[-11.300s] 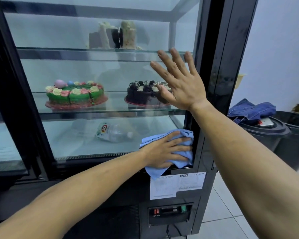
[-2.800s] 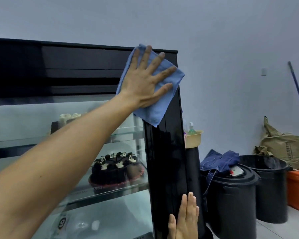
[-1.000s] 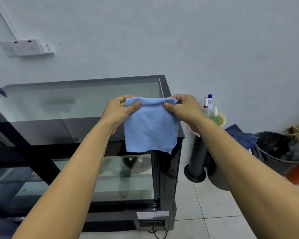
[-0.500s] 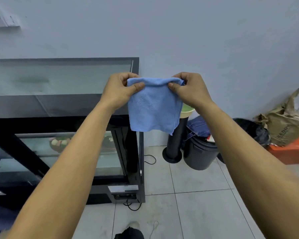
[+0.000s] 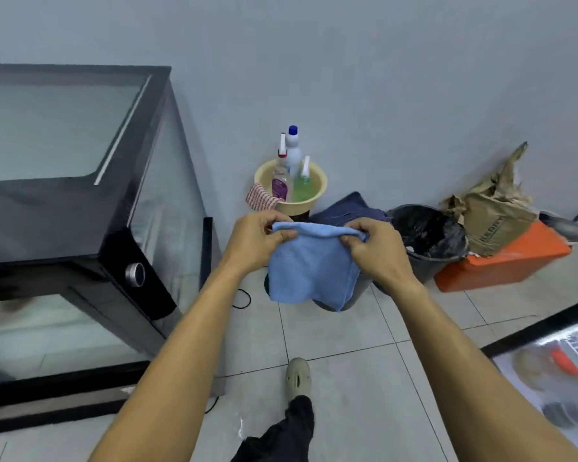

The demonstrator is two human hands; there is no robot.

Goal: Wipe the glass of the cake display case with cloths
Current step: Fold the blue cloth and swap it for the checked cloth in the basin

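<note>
A blue cloth (image 5: 309, 271) hangs folded in front of me, pinched along its top edge by both hands. My left hand (image 5: 256, 241) grips its left corner and my right hand (image 5: 377, 250) grips its right corner. The black-framed cake display case (image 5: 114, 248) stands to the left, seen from above, with its glass top (image 5: 47, 131) and its glass side panel (image 5: 171, 208) facing me. The cloth is held away from the case, over the tiled floor to its right.
A yellow basin (image 5: 314, 191) with three spray bottles and a red-striped rag (image 5: 261, 200) sits on a post by the wall. Behind the cloth are black bins (image 5: 427, 241), a brown sack (image 5: 494, 218) on an orange box (image 5: 508, 261), and my foot (image 5: 297, 375). Another glass case (image 5: 548, 361) shows at lower right.
Both hands keep holding the cloth by its top edge. My view has swung right and downward, so the case now lies further left and the basin, bins and my foot have come into sight.
</note>
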